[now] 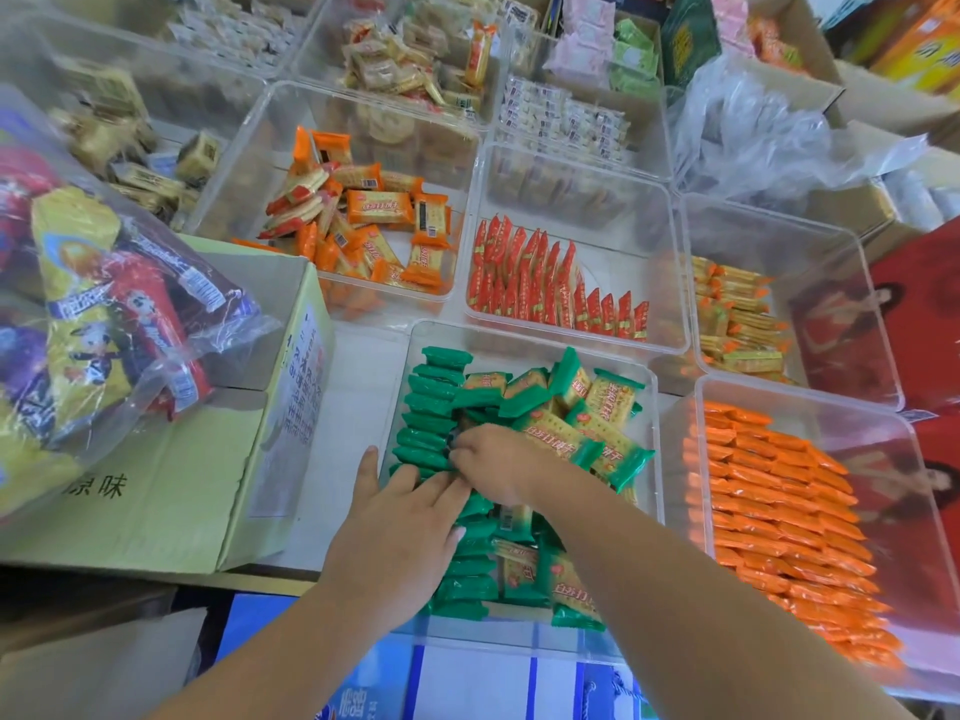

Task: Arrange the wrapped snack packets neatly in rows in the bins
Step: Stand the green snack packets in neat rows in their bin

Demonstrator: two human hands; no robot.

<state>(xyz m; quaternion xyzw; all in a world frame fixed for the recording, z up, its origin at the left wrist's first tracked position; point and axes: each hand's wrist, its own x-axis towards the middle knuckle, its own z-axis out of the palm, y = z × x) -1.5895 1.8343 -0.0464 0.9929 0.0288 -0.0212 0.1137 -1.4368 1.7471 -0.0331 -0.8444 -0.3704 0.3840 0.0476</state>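
Clear plastic bin (pixel 519 337): green wrapped snack packets (pixel 434 407) rowed along left wall, loose heap at right. Left hand (pixel 400 522) flat on the row; right hand (pixel 496 462) pinches one packet. Bare tabletop (pixel 356 407) beside bin's left edge.

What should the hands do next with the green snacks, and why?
Probably the right hand should lift one loose packet from the jumbled heap and stand it on edge in the tidy row at the left of the bin, where the left hand rests.
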